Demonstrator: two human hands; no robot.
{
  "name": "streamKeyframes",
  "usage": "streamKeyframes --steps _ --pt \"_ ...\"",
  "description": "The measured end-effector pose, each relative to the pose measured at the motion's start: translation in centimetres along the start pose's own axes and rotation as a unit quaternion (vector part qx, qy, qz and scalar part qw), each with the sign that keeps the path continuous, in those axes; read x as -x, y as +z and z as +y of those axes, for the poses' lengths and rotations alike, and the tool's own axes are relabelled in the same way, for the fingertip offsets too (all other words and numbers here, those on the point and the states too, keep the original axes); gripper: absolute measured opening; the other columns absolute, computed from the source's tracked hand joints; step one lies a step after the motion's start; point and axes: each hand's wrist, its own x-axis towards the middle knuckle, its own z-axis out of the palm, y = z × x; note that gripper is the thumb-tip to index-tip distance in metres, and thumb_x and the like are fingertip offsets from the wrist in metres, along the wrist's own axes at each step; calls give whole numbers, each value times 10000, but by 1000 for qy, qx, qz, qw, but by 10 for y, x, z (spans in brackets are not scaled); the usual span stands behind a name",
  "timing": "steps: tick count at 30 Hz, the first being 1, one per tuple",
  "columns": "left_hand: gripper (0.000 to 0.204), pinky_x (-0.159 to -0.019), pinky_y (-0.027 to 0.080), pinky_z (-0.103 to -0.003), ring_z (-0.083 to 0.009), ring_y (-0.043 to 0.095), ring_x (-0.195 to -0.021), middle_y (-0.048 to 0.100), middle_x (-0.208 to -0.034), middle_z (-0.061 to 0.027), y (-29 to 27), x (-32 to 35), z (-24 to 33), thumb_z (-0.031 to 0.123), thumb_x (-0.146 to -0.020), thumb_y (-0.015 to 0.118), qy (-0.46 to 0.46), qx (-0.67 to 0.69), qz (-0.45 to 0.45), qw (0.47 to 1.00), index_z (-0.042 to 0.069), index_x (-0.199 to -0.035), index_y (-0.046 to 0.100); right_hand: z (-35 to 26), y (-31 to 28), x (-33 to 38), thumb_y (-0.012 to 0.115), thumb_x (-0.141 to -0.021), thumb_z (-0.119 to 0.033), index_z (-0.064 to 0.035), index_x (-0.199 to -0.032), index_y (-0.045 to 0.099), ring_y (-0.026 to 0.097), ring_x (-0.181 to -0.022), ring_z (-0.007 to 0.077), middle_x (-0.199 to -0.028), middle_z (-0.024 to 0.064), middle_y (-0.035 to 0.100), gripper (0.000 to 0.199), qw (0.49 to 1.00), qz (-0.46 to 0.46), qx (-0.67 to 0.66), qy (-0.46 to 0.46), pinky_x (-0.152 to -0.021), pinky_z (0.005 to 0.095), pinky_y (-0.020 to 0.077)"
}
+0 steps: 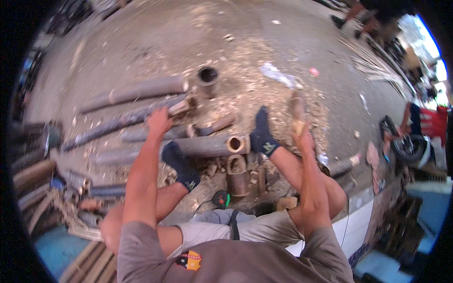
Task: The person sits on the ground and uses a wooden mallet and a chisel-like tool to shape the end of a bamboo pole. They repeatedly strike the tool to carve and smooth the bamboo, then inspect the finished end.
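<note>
My left hand (159,121) is closed over a long dark bamboo-like pole (111,125) on the ground. Beyond its fingers juts a pale wooden block (178,108); what the fingers grip is partly hidden. On the right, my right hand (304,137) is wrapped round the pale handle of a club-like wooden tool (298,106), its thick brown end pointing away from me. Between my feet lies a hollow pole (205,145) with a hole cut near its end. Next to that, a short tube section (237,179) stands upright.
Farther off stand a short hollow tube (206,84) and another lying pole (134,92). Wood chips (250,61) cover much of the ground around a white plastic scrap (277,74). Thin sticks (377,70) lie at the far right, near another person's legs (351,16). More poles (35,174) are piled at left.
</note>
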Motion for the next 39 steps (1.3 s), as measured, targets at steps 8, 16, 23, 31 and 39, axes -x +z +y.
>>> streamKeyframes --steps 8,16,23,31,39 --pt "468 -943 534 -607 -417 695 -1108 720 -1150 -216 -15 0 -11 285 -783 798 33 -31 -34 998 86 -1185 663 -13 -9 12 713 -916 -369 -104 -1636 267 605 -1232 528 -1355 355 601 888 996 47 30 -75 -1007 555 506" --pt "462 -847 548 -538 -470 691 -999 733 -1054 -262 -123 15 -58 345 -728 774 191 7 -177 966 26 -1052 693 -82 -11 104 681 -952 -218 5 -1345 635 676 -891 435 -986 262 704 454 903 266 -214 -261 -816 524 527" --pt "524 -770 542 -462 -329 725 -817 724 -866 -249 -143 124 -90 401 -745 803 14 92 -216 972 -30 -1025 704 -110 71 211 686 -919 -474 -11 -1192 708 734 -969 471 -1015 312 739 539 970 -72 -89 -213 -867 544 580" --pt "583 -934 537 -472 -349 732 -1033 762 -1078 -235 -46 267 -85 463 -841 774 -117 272 -239 925 6 -1200 724 -89 86 234 686 -868 -692 -8 -1077 769 746 -1057 399 -1053 273 759 719 950 -192 92 -228 -927 497 586" --pt "576 -945 536 -473 -350 727 -1052 760 -1102 -229 -8 316 -41 464 -856 764 -124 352 -206 905 13 -1212 723 -77 107 224 710 -816 -758 52 -1152 753 701 -1183 404 -1205 289 729 877 941 -272 103 -174 -994 502 548"
